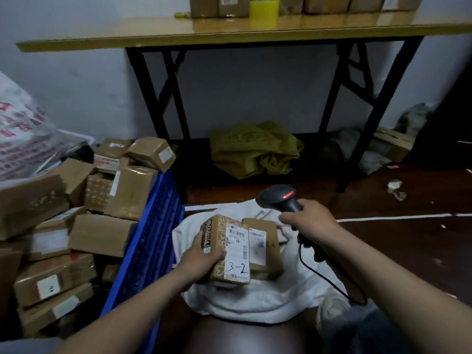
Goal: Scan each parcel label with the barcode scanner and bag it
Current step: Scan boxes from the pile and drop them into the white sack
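Centre of frame, low: left hand [204, 254] grips the parcel [219, 241] by its left side, fingers curled round the edge, label [237, 254] face up with "3-2" handwritten on its lower part. The parcel sits over the open mouth of the white bag [255, 300]; whether it rests on the cloth or is held just clear, the view does not settle. Right of centre: right hand [309, 221] is closed round the handle of the barcode scanner [277, 198], red indicator lit, head above and to the right of the label and apart from it. A second parcel [268, 241] lies touching the first on its right side, its own label also face up. Judged step: scan in progress, bagging not yet done. Risks: the two labels lie side by side under the scanner, so the beam may read the neighbour and log the wrong item. The scanner cable [332, 279] trails across the bag at lower right and could snag or drag the bag's edge when the parcel is dropped in. A one-sided grip could let the parcel tip. Unscanned boxes [102, 233] fill the blue crate [153, 241] at left.
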